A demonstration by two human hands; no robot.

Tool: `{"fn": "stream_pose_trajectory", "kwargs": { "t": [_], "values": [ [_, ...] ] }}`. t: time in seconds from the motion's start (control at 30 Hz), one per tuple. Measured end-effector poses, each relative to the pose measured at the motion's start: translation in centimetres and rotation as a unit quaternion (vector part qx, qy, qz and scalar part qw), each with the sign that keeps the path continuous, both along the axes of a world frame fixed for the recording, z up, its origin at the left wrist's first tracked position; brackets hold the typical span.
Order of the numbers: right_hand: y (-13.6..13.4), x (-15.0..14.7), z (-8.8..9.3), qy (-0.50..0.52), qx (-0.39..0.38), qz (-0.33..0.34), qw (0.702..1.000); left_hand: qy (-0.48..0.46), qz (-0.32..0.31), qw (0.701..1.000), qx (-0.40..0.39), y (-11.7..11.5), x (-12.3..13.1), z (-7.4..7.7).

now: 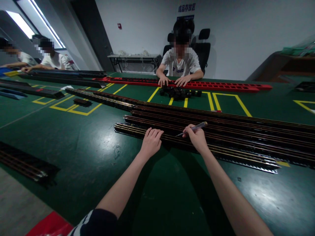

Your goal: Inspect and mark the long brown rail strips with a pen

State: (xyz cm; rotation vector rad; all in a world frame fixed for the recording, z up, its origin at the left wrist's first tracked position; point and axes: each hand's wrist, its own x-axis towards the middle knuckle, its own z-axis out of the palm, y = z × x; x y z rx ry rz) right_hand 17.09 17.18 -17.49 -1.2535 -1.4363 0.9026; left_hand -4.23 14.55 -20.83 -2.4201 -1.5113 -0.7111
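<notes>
My left hand point(152, 141) lies over the nearest long dark rail point(131, 128), its fingers curved together on the rail. This rail carries thin brass-coloured strips along its length. In my right hand point(197, 137) is a slim pen-shaped tool point(199, 126) with a greyish shaft and a brass-coloured end. Its thin tip points left and down at the same rail, just right of my left hand; whether it touches cannot be told. Several similar rails point(236, 131) lie side by side behind the nearest one.
Across the green table point(93, 157), a person point(182, 62) has both hands at a red slotted frame point(221, 86), near a pile of black parts point(178, 92). Another dark rail point(24, 162) lies at left. A short dark piece point(82, 102) lies within yellow tape lines. Two people sit far left.
</notes>
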Motion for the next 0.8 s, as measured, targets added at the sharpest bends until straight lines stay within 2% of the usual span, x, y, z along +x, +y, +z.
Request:
{"fn": "stream_pose_trajectory", "kwargs": {
  "t": [0.8],
  "values": [
    [-0.16, -0.25, -0.19, -0.015, 0.007, 0.02, 1.0, -0.037, -0.027, 0.999, -0.015, 0.1, -0.41, -0.03]
  ]
}}
